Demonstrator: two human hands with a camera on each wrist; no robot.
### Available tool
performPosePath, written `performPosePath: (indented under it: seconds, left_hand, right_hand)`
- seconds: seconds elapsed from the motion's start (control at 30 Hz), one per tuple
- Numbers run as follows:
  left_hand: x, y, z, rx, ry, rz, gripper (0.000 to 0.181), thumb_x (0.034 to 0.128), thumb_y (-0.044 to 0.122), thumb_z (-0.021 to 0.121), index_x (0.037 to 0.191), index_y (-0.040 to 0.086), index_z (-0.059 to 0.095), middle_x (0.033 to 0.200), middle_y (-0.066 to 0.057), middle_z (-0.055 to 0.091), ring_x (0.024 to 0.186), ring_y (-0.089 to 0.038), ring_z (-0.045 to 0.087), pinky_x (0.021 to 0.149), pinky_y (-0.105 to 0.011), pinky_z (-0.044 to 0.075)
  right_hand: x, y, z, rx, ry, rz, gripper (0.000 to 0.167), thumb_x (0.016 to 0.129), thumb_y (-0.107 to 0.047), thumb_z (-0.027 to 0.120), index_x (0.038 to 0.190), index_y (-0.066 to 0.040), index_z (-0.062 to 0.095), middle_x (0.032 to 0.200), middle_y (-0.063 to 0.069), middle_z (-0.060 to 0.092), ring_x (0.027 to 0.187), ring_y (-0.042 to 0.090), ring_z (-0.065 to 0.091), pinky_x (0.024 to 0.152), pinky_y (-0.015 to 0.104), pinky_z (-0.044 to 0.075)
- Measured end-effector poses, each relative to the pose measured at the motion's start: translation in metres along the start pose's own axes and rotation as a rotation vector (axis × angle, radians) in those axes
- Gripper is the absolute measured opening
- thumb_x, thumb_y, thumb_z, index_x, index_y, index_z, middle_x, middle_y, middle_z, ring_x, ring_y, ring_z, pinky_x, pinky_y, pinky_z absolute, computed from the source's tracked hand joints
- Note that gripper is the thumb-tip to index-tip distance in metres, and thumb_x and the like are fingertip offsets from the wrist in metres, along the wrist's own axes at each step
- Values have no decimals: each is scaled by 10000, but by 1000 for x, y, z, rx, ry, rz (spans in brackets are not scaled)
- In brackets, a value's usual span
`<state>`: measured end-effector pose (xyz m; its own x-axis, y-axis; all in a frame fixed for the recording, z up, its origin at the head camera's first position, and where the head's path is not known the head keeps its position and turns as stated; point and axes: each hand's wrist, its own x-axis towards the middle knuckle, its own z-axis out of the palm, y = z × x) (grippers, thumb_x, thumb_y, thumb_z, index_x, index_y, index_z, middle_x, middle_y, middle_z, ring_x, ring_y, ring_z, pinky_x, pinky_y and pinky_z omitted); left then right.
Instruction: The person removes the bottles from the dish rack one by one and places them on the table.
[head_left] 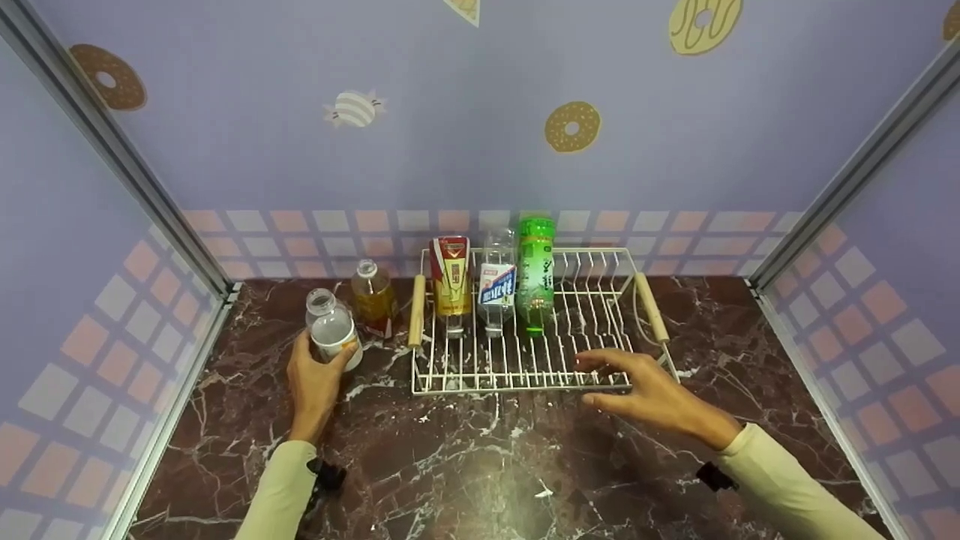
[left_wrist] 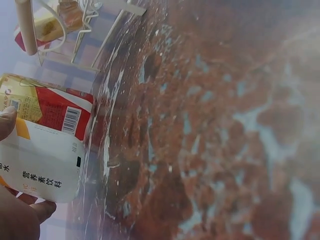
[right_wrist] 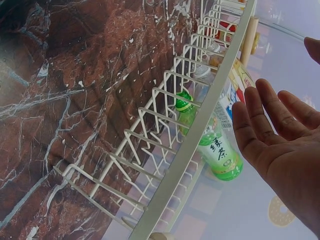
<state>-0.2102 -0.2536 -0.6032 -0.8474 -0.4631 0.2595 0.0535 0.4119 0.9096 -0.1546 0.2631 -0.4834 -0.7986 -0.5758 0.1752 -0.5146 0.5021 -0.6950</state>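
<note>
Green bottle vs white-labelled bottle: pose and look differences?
Pose: the green bottle sits neck-down in the rack; the white-labelled bottle is upright in the left hand.
Cap: the green bottle's is on; the white-labelled bottle shows none.
Label: the green bottle's is green; the white-labelled bottle's mostly white.
Shared: both labels are printed.

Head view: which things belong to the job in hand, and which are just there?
Likely in the job:
left hand
clear bottle it grips
amber bottle
right hand
rack
red bottle
blue-labelled bottle
green bottle

Just there:
marble counter
patterned wall

Held bottle's neck [head_left: 322, 301] outside left-wrist view
</note>
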Motion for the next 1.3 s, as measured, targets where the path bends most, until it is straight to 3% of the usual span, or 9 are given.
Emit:
performPosePath:
  seconds: [0.23,0.77,1.07,1.3]
  left_hand:
    - [9,-3,0,2,6,-14,764,895,134,927,1519,-80,542,1464,-288,626,1400,-438,568,1274,-540,399]
    - [19,-12,1,-41,1,-4,756,915,144,926,1518,-89,533,1444,-295,625,1384,-441,576,1255,-550,417]
    - [16,-10,-2,-41,-48,-50,817,964,166,882,1607,-70,438,1527,-312,573,1463,-446,524,1288,-539,388]
    - [6,-10,-9,-39,-83,-35,944,967,180,879,1687,-51,313,1656,-321,435,1561,-462,405,1332,-557,313]
  right_hand:
    - [-1,1,-1,-17,15,-16,568,962,-160,866,1456,16,647,1359,107,758,1260,352,710,1122,652,539]
    - [-2,1,-3,-7,4,-4,584,987,-258,850,1470,-3,643,1385,143,743,1284,377,699,1136,656,526]
    - [-3,0,-5,0,13,-5,584,985,-255,851,1464,8,644,1367,139,752,1263,371,709,1124,657,535]
    - [-4,2,-6,-11,17,-9,585,997,-267,840,1475,4,638,1373,124,749,1276,371,702,1131,660,529]
